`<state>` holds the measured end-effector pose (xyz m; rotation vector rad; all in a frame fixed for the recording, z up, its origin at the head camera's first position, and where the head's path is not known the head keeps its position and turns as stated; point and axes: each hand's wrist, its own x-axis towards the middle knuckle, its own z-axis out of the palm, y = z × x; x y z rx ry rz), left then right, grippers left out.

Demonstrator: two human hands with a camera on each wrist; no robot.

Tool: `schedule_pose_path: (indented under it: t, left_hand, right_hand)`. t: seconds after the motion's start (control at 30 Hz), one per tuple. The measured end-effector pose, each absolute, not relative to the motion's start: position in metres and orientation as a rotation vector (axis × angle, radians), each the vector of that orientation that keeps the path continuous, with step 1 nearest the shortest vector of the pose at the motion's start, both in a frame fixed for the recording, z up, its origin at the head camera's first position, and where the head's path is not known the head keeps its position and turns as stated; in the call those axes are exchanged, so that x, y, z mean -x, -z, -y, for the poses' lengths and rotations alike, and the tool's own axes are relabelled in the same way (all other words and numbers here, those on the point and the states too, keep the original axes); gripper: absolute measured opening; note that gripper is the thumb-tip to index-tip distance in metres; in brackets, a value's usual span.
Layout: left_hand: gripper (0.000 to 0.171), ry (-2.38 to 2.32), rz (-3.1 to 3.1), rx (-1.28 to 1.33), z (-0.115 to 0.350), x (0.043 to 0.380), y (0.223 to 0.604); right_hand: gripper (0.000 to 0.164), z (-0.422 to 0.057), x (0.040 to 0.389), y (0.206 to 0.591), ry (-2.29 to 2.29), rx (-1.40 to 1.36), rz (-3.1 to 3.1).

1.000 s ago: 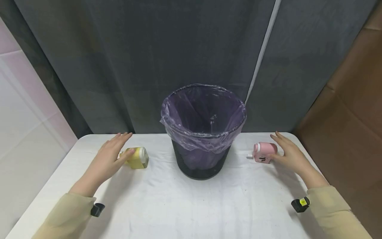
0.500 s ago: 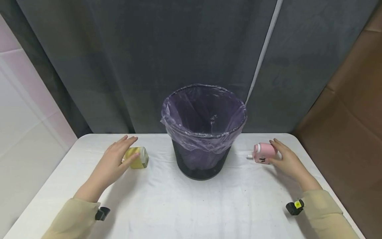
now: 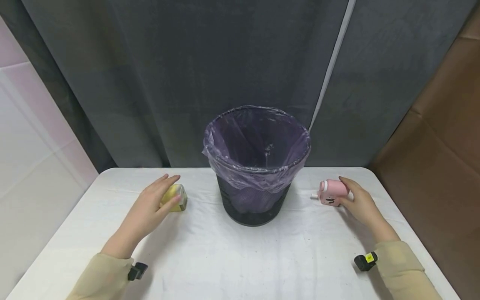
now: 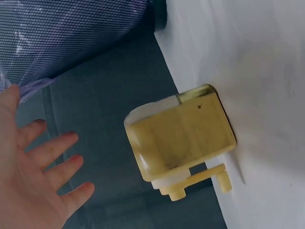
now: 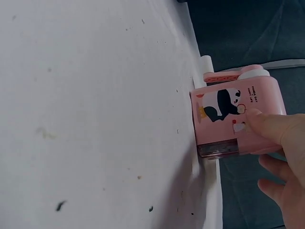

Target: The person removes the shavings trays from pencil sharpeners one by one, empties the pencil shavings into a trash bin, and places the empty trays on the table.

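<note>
A yellow hand-crank pencil sharpener (image 3: 183, 201) lies on the left of the table, partly hidden by my left hand (image 3: 150, 206) in the head view. That hand (image 4: 38, 176) has its fingers spread, and the left wrist view shows a gap between them and the yellow sharpener (image 4: 183, 136). On the right, a pink crank pencil sharpener (image 3: 331, 193) with a panda picture lies on its side. My right hand (image 3: 361, 206) straddles its end. In the right wrist view, the thumb lies over the front of the pink sharpener (image 5: 214, 129); the index finger is hidden behind it.
A black mesh bin (image 3: 255, 217) with a purple plastic liner (image 3: 240, 177) stands between the two sharpeners. White cloth (image 3: 240, 258) covers the table. A dark curtain (image 3: 225, 62) hangs behind, with a brown sheet (image 3: 438, 166) at the right.
My left hand has moved right, over more of the yellow sharpener. The right hand has lowered and drawn in around the pink one. Both sharpeners and the bin stay in place.
</note>
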<state>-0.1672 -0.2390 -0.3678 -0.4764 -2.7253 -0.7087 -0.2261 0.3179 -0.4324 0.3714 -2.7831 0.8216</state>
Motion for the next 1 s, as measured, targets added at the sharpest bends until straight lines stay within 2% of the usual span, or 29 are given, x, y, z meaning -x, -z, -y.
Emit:
schedule_pose_path:
  t: [0.47, 1.0]
  left_hand:
    - [0.053, 0.781, 2.734, 0.463, 0.23, 0.163, 0.371]
    - [0.051, 0.879, 2.748, 0.473, 0.223, 0.158, 0.369]
  right_hand:
    - [0.063, -0.313, 0.224, 0.433, -0.804, -0.285, 2.761]
    - [0.057, -0.306, 0.216, 0.431, -0.832, -0.326, 2.67]
